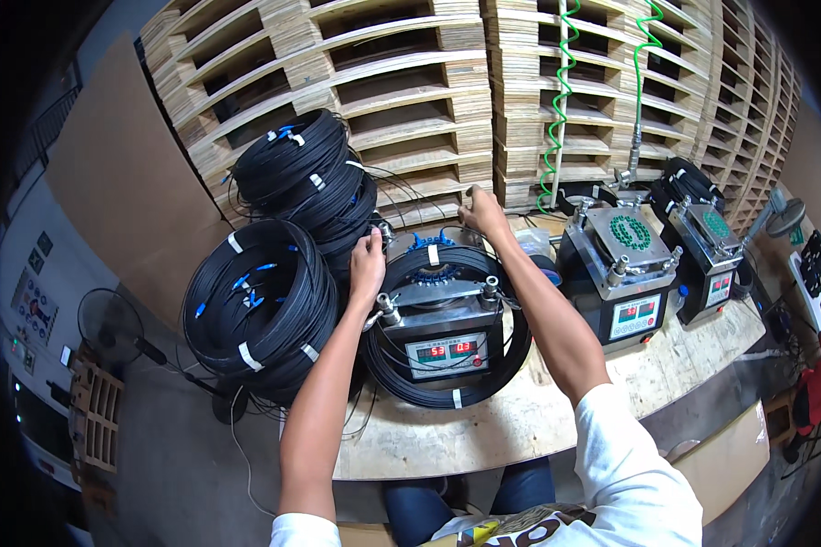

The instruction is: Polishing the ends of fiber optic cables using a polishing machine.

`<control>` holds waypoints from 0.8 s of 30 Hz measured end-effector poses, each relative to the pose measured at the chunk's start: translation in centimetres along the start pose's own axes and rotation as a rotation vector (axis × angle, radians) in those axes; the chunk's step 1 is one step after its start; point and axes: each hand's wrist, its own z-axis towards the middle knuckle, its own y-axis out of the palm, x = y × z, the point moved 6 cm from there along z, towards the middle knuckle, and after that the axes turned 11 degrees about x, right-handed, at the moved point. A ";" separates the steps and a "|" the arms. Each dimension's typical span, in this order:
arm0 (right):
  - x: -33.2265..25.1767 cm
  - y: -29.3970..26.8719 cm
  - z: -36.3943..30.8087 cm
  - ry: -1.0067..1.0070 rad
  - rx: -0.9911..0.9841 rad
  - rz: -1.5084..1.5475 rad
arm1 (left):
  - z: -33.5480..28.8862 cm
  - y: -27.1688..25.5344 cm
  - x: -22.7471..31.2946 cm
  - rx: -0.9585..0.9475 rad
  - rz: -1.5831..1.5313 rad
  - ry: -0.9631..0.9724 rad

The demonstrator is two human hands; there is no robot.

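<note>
In front of me stands a polishing machine [440, 310] with a metal top, a lit red display panel and corner knobs. A coil of black cable [458, 398] hangs around it, held by white ties. Blue connectors [431, 240] sit in a ring on its top plate. My left hand [368, 266] is closed at the far-left metal knob [385, 232], beside the cable stack. Over the far-right corner, my right hand [486, 217] is curled shut, and whatever its fingers hold is hidden.
Big coils of black cable [212, 310] with blue and white ends are piled at the left. Two similar machines [616, 251] with green-dotted tops stand right on the wooden table [538, 415]. Stacked pallets [401, 82] rise behind; green coiled hoses [561, 100] hang there. A fan [109, 319] stands far left.
</note>
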 end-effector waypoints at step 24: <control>0.6 -6.8 -9.2 0.157 0.091 0.575 | 8.6 7.4 -9.1 0.012 -0.701 -0.661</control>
